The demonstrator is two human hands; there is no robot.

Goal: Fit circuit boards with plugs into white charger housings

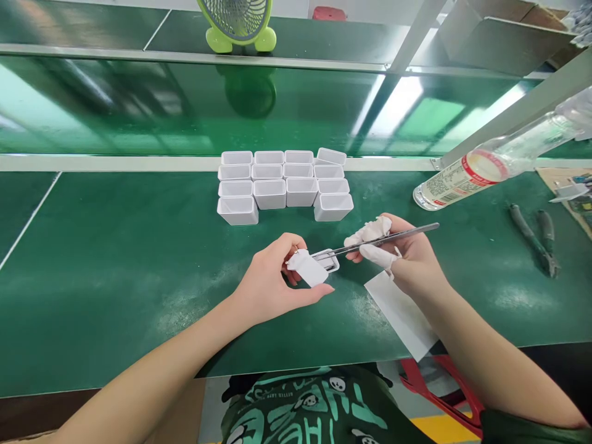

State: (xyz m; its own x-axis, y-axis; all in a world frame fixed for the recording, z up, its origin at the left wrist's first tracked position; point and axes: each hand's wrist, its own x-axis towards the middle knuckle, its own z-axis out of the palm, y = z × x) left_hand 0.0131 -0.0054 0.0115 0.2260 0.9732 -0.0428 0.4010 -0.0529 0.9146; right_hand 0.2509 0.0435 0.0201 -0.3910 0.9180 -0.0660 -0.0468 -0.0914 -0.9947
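My left hand (272,277) is closed around a small white plastic box (313,269), tilted so its open end faces right. White covers wrap some fingertips of both hands. Between the covered thumb and fingers of my right hand (398,253) is a pair of dark metal tweezers (407,233). Their tips reach inside the box's opening; whether they grip anything there I cannot tell. Just beyond my hands, several matching white boxes (269,195) stand in rows with their open tops up. A sheet of white paper (400,314) lies under my right wrist.
A clear bottle (467,176) with a label stands at the right, near a pair of cutting pliers (536,240). The green tabletop (115,277) ends at a metal rail behind the boxes. On the shelf above sit a green fan (238,24) and a cardboard box (504,43).
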